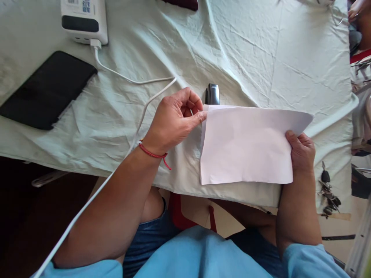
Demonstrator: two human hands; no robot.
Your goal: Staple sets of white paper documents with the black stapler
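Note:
White paper sheets (246, 146), folded over or stacked, are held above the near edge of the cloth-covered table. My left hand (179, 117) pinches their upper left corner between thumb and fingers. At the right end, my right hand (301, 150) grips the sheets, thumb on top and fingers behind; the paper curls up there. Just beyond the top left edge of the paper, a black stapler (213, 94) shows in part, the rest hidden beneath the sheets.
A white power bank (84, 23) with a plugged-in white cable (127, 79) stands at the far left. The cable passes my left forearm. A black tablet-like slab (48, 90) lies left. Keys (329, 191) rest near the right edge. Part of another person (361, 23) shows at far right.

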